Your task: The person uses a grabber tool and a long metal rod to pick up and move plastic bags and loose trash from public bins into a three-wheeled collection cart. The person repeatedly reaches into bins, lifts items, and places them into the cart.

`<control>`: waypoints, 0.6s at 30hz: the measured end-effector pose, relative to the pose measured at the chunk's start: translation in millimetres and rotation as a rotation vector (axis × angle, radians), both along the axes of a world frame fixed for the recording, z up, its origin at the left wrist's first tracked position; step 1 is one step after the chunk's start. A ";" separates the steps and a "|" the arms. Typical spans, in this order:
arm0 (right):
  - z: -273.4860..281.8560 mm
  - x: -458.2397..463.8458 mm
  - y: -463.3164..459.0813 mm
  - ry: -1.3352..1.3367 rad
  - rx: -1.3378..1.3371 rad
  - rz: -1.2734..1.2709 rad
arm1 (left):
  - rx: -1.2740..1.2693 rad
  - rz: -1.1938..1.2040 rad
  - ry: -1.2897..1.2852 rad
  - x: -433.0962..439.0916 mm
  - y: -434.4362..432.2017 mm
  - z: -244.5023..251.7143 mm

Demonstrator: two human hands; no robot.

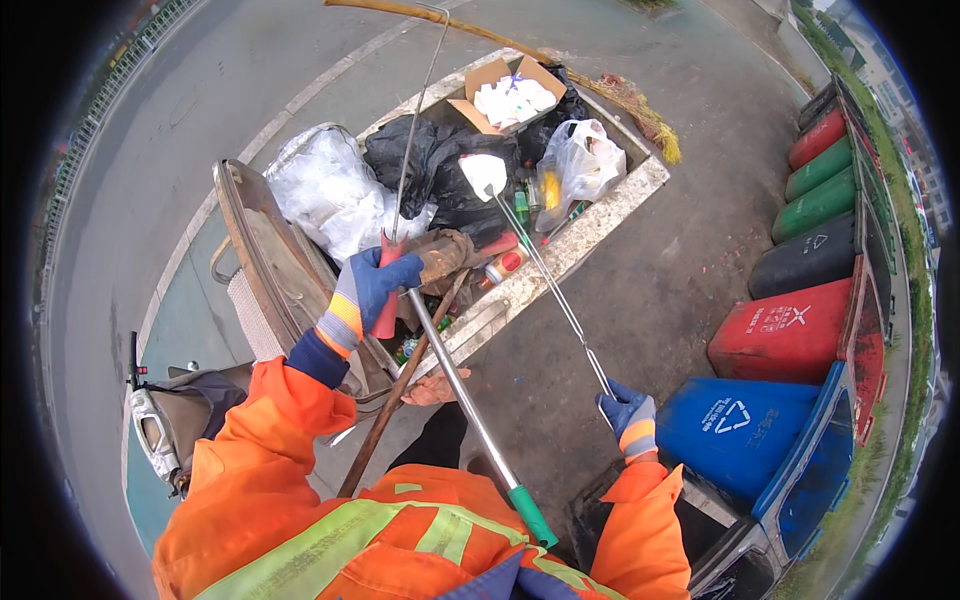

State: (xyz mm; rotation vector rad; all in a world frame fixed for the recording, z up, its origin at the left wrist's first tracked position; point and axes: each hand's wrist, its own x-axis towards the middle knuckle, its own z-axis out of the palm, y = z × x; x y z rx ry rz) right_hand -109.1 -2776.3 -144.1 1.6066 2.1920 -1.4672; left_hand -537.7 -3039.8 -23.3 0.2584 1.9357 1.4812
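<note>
My left hand (pixel 369 291), in a blue work glove, grips a red plastic tube (pixel 386 304). A long thin metal rod (pixel 410 142) with a bent end rises from it. Below that hand slants a metal pole (pixel 461 382) with a green grip (pixel 531 516); whether the hand also holds it, I cannot tell. My right hand (pixel 628 418), gloved too, is closed on the handles of long metal tongs (pixel 555 289). Their far tips pinch a white piece of litter (pixel 481 175) above the cart bed (pixel 630 182) of rubbish.
The cart carries black bags (pixel 435 161), clear plastic (pixel 326 180), a cardboard box (pixel 484 82) and a white bag (pixel 589 161). A broom (pixel 637 109) lies across its far side. Wheeled bins, including a blue one (pixel 724 435) and a red one (pixel 780 330), line the right. A wooden stick (pixel 397 394) leans near me.
</note>
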 end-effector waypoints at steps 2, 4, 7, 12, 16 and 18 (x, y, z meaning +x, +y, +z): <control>1.4 -25.7 13.4 0.044 -0.123 -0.034 | 0.022 0.015 -0.013 -12.7 7.2 -11.2; 2.1 -48.7 26.7 0.084 -0.091 0.023 | 0.061 0.038 -0.053 -17.0 10.2 -21.0; 1.1 -80.2 46.9 0.058 -0.096 0.020 | 0.057 0.063 -0.091 -19.6 6.9 -30.1; -1.9 -137.8 76.5 -0.058 -0.075 0.031 | 0.000 0.101 -0.138 -22.3 -3.3 -38.1; -10.2 -185.5 75.9 0.020 -0.298 -0.025 | 0.057 0.099 -0.133 -25.9 -6.7 -46.4; -17.1 -201.8 68.1 -0.011 -0.383 -0.069 | 0.066 0.113 -0.136 -26.4 -8.0 -51.1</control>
